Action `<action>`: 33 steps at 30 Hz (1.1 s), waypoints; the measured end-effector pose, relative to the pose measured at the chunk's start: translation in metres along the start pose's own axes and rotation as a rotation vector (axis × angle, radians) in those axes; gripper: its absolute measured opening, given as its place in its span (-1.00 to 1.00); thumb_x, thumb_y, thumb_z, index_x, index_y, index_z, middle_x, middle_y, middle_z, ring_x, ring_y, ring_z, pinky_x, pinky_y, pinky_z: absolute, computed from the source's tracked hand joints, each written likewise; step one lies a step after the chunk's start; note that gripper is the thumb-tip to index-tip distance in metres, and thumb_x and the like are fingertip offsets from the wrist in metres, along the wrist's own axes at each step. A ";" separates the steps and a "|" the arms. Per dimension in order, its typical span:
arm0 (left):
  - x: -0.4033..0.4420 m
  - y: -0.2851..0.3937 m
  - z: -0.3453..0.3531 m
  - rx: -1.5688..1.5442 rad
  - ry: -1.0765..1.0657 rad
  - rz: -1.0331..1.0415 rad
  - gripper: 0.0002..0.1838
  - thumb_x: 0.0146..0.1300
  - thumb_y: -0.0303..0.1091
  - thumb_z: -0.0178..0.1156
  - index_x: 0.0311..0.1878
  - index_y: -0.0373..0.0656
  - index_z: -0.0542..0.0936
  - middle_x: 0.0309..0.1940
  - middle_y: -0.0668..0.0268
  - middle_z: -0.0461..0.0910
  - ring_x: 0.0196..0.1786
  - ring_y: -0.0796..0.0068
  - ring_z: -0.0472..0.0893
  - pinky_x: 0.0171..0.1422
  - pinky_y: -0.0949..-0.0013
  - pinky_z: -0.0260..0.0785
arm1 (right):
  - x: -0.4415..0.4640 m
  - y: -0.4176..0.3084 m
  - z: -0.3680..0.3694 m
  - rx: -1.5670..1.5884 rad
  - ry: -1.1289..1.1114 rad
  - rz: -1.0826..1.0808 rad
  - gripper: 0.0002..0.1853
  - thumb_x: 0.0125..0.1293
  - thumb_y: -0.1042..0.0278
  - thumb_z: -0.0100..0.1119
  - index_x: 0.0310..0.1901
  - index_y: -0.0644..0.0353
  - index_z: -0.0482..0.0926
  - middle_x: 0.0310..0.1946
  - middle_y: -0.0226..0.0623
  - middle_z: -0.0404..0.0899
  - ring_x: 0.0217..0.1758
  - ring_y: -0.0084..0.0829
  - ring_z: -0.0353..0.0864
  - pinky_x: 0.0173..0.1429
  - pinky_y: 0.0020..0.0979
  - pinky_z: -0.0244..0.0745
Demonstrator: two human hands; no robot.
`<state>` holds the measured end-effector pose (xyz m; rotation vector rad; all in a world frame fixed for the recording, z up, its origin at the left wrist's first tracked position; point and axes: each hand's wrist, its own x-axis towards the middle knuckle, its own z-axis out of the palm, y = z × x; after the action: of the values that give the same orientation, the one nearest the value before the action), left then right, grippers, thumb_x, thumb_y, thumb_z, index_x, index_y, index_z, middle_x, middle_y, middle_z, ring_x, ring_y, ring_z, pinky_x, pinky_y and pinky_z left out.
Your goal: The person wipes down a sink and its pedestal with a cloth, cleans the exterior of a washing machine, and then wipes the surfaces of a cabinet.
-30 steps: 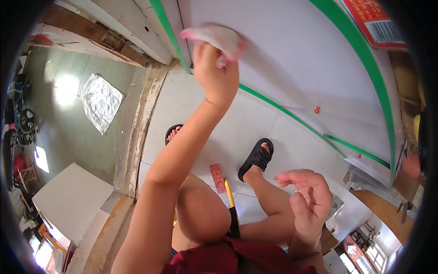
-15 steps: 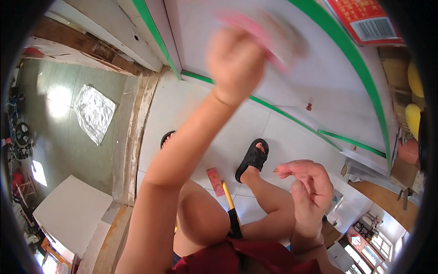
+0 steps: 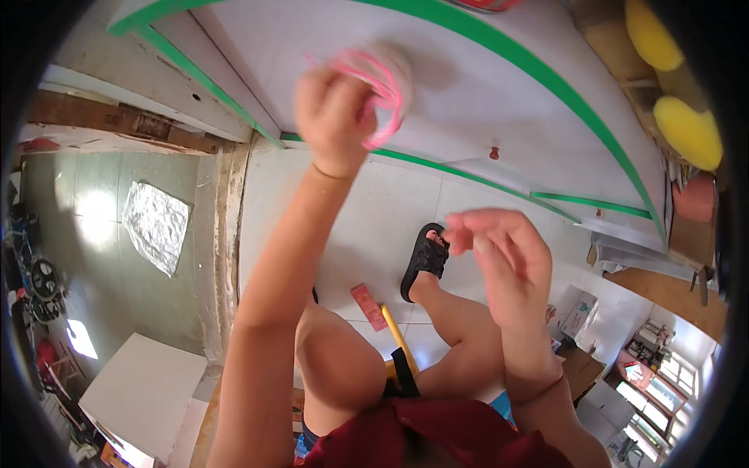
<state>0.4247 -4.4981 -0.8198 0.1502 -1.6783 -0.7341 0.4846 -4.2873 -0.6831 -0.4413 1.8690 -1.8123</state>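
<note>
Left hand: your left hand (image 3: 335, 117) is raised at the upper part of the view, its fingers closed around a bunched cloth (image 3: 398, 74); motion blur hides exactly how each finger sits.
Cloth: it is pale with a bright pink edge, gathered in your left hand and held at the face of the white panel (image 3: 460, 105); you cannot tell how much of it touches the surface.
Right hand: your right hand (image 3: 511, 261) hangs in the air above your right leg, holding nothing, fingers loosely bent and parted from the palm.
Panel: it has green trim (image 3: 546, 74) along its curved edge and more green strips by the floor (image 3: 343, 222); a small red-brown knob (image 3: 494, 153) sticks out to the right of the cloth.
Feet: a black sandal (image 3: 425, 261) is on your right foot, flat on the pale tiles.
Between your legs: a red packet (image 3: 367, 306) lies on the floor, with a yellow handle (image 3: 395, 327) just beside it.
Left side: a crinkled silver sheet (image 3: 156, 226) lies on the greenish floor past the worn door sill (image 3: 227, 257), with a whitish board (image 3: 140, 398) nearer you.
Upper right: two yellow objects (image 3: 690, 132) sit beyond the panel.
</note>
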 end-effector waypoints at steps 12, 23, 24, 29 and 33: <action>-0.035 0.060 -0.056 -0.889 -0.701 -1.706 -0.80 0.36 -0.38 0.08 -0.01 -0.22 0.49 -0.17 0.36 0.56 -0.14 0.53 0.55 -0.02 0.36 0.46 | 0.022 0.040 -0.020 -0.592 -0.035 -0.036 -0.42 0.09 0.52 0.29 0.18 0.01 0.38 0.18 -0.22 0.31 0.11 -0.30 0.47 0.06 -0.34 0.48; 0.031 0.051 -0.133 -0.597 -0.569 -1.136 -0.42 0.35 -0.32 0.04 0.38 -0.26 0.14 0.30 0.08 0.29 0.35 0.24 0.29 0.40 0.18 0.10 | 0.121 0.022 -0.002 -0.989 0.240 -1.234 -0.48 -0.05 0.60 0.24 0.03 0.00 0.59 0.03 -0.33 0.50 0.05 -0.37 0.51 -0.03 -0.42 0.52; 0.036 0.043 -0.135 -0.443 -0.469 -1.024 -0.41 0.30 -0.35 0.12 0.34 -0.29 0.19 0.25 0.06 0.33 0.32 0.27 0.30 0.38 0.18 0.12 | 0.139 0.021 0.005 -1.044 0.253 -1.352 -0.41 -0.03 0.55 0.21 0.13 -0.07 0.54 0.11 -0.38 0.47 0.09 -0.43 0.49 -0.01 -0.44 0.52; 0.063 0.000 -0.130 0.249 -0.292 -0.022 -0.41 0.18 -0.36 0.27 0.24 -0.31 0.30 0.20 0.00 0.33 0.31 0.10 0.25 0.38 0.09 0.07 | 0.209 0.063 0.086 -1.061 0.149 -1.620 -0.56 0.23 0.28 -0.03 0.15 0.14 0.44 -0.16 0.01 0.60 -0.05 -0.14 0.57 0.00 -0.18 0.45; 0.063 -0.027 -0.116 0.473 -0.365 0.391 -0.16 0.10 -0.16 0.32 0.37 -0.26 0.16 0.30 -0.13 0.20 0.36 -0.15 0.16 0.35 -0.17 -0.01 | 0.207 0.121 0.105 -0.956 0.057 -1.327 -0.60 0.21 0.34 0.02 0.12 0.09 0.50 0.03 -0.26 0.47 0.11 -0.32 0.44 0.14 -0.30 0.39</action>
<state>0.5081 -4.5940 -0.7739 0.0143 -2.1292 -0.0606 0.3855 -4.4812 -0.8281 -2.4035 2.6312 -1.2417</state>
